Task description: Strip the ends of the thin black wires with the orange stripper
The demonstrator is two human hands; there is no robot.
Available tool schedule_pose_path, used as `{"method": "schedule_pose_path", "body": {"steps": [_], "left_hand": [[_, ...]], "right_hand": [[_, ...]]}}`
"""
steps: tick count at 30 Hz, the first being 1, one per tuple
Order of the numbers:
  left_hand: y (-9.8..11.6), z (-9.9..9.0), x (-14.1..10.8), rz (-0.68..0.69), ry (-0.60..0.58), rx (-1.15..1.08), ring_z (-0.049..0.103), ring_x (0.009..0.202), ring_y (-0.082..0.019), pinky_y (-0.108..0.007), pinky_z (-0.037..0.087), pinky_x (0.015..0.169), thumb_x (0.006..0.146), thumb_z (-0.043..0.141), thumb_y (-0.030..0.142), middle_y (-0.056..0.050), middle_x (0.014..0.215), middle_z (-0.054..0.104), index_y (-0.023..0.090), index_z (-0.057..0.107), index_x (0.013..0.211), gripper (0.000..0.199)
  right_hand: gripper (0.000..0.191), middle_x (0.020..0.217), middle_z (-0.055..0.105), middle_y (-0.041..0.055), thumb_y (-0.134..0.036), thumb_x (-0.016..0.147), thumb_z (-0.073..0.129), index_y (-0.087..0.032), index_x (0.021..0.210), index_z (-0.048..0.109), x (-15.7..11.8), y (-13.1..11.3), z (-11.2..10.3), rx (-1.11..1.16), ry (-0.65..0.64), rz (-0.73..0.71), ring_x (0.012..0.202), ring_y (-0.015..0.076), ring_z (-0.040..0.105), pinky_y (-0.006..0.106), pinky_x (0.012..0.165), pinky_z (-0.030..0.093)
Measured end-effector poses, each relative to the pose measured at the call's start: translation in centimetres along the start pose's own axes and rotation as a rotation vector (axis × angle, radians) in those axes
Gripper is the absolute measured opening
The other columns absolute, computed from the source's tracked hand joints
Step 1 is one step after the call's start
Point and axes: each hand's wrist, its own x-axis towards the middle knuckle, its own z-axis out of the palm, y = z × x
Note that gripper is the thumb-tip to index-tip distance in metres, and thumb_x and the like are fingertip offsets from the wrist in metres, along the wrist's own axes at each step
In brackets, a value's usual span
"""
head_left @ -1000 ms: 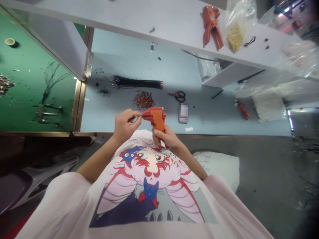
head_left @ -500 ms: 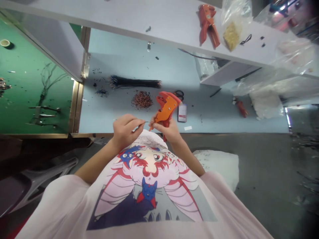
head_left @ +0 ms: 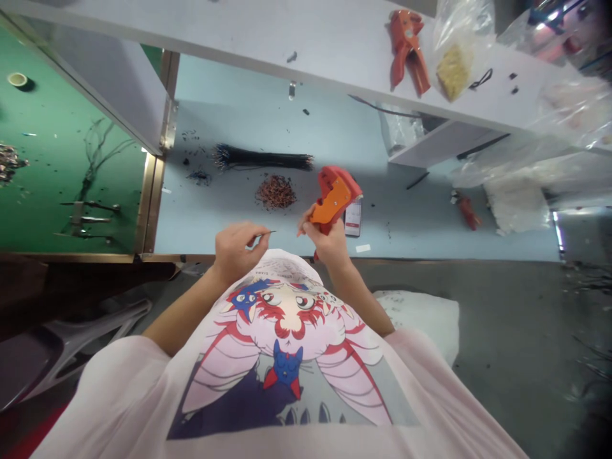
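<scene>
Pinching a thin wire (head_left: 266, 233) betw thumb and index, L hand (head_left: 234, 252) hovers just above the chest, fingertips pressed together on it, bare end poking out toward the R; R hand (head_left: 329, 243) curled tight round the grip of an orange wire stripper (head_left: 333, 201), fingers closed, tool held tilted up w/ its head pointing away, near the wire but not touching it; below both hands a pale pink T-shirt (head_left: 282, 338) w/ big cartoon print, white cushion (head_left: 421, 319) just beside it on the R, over a grey floor (head_left: 502, 357); hands sit right over front edge of a pale blue bench (head_left: 248, 121); on it, just past the stripper, a small box or phone (head_left: 352, 220), label blurred, w/ a white slip (head_left: 363, 248) near it; further on a pile of short cut wires (head_left: 275, 192) and a long bundle of black wires (head_left: 262, 158); off to the R a small orange tool (head_left: 467, 212) and a bag of white fluff (head_left: 515, 204); green mat (head_left: 62, 159) to the L w/ a tape roll (head_left: 18, 79) and metal tweezers (head_left: 88, 217); farthest, a white shelf (head_left: 287, 44) w/ orange pliers (head_left: 408, 51) and a clear plastic bag (head_left: 456, 51) of yellowish bits.
</scene>
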Motion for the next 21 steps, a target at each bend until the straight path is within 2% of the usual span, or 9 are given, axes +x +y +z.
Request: {"method": "schedule_pose_path", "body": {"steps": [3,6,9,11,12,14,17,21], "left_hand": [[-1.2,-0.2,-0.2,-0.256,-0.061,-0.157,0.048,0.054,-0.009,-0.022,0.037,0.054,0.079,0.062,0.023,0.001,0.06,0.059,0.018,0.068,0.076,0.008],[-2.0,0.1,-0.3,-0.482,-0.062,-0.354,0.051,0.054,-0.008,-0.02,0.039,0.052,0.078,0.062,0.027,0.0,0.065,0.063,0.017,0.068,0.077,0.011],[-1.9,0.5,0.0,-0.606,0.005,-0.468,0.05,0.054,-0.008,-0.019,0.041,0.052,0.077,0.062,0.028,0.0,0.062,0.062,0.016,0.067,0.075,0.013],[-1.7,0.5,0.2,-0.636,0.037,-0.491,0.05,0.055,-0.008,-0.019,0.041,0.052,0.076,0.063,0.028,0.0,0.064,0.062,0.016,0.066,0.077,0.013],[-1.6,0.5,0.3,-0.642,0.047,-0.494,0.051,0.056,-0.008,-0.019,0.041,0.052,0.075,0.063,0.028,0.0,0.065,0.062,0.016,0.066,0.078,0.013],[-1.5,0.3,0.4,-0.652,0.063,-0.496,0.051,0.057,-0.008,-0.019,0.041,0.053,0.074,0.064,0.028,0.0,0.066,0.062,0.016,0.066,0.078,0.013],[-1.5,0.4,0.5,-0.663,0.104,-0.524,0.05,0.057,-0.007,-0.019,0.042,0.054,0.073,0.066,0.027,0.001,0.066,0.06,0.016,0.062,0.074,0.012],[-1.3,1.0,0.9,-0.673,0.13,-0.631,0.047,0.054,-0.006,-0.019,0.039,0.05,0.074,0.065,0.027,0.001,0.064,0.057,0.017,0.062,0.075,0.01]], "right_hand": [[0.013,0.072,0.053,-0.0005,-0.025,0.074,0.061,-0.02,0.081,0.051,1.9,1.2,-1.0,-0.099,0.037,0.024,0.062,0.0133,0.052,0.03,0.064,0.048],[0.016,0.072,0.055,-0.0002,-0.028,0.071,0.064,-0.019,0.081,0.054,4.1,3.0,-1.1,-0.377,0.06,0.023,0.065,0.0149,0.053,0.033,0.071,0.047],[0.021,0.086,0.06,0.0059,-0.029,0.068,0.067,-0.018,0.084,0.059,5.5,4.7,-0.5,-0.638,0.096,-0.087,0.087,0.0226,0.055,0.038,0.084,0.043],[0.022,0.097,0.06,0.0101,-0.028,0.066,0.068,-0.017,0.084,0.06,5.6,5.4,-0.2,-0.68,0.08,-0.129,0.098,0.0257,0.054,0.039,0.088,0.042],[0.022,0.098,0.061,0.0101,-0.028,0.067,0.067,-0.016,0.085,0.061,5.4,5.6,0.0,-0.658,0.049,-0.115,0.098,0.0251,0.054,0.039,0.088,0.043],[0.02,0.088,0.062,0.0062,-0.029,0.07,0.065,-0.016,0.086,0.061,4.6,5.7,0.2,-0.539,-0.055,-0.02,0.084,0.0203,0.057,0.036,0.081,0.046],[0.023,0.077,0.062,0.0015,-0.031,0.071,0.065,-0.015,0.087,0.06,3.1,5.1,0.5,-0.243,-0.187,0.172,0.063,0.0136,0.055,0.03,0.067,0.049],[0.035,0.082,0.065,0.0047,-0.03,0.067,0.073,-0.014,0.095,0.06,1.3,3.3,0.9,0.194,-0.26,0.385,0.069,0.0163,0.062,0.032,0.066,0.053]]}}
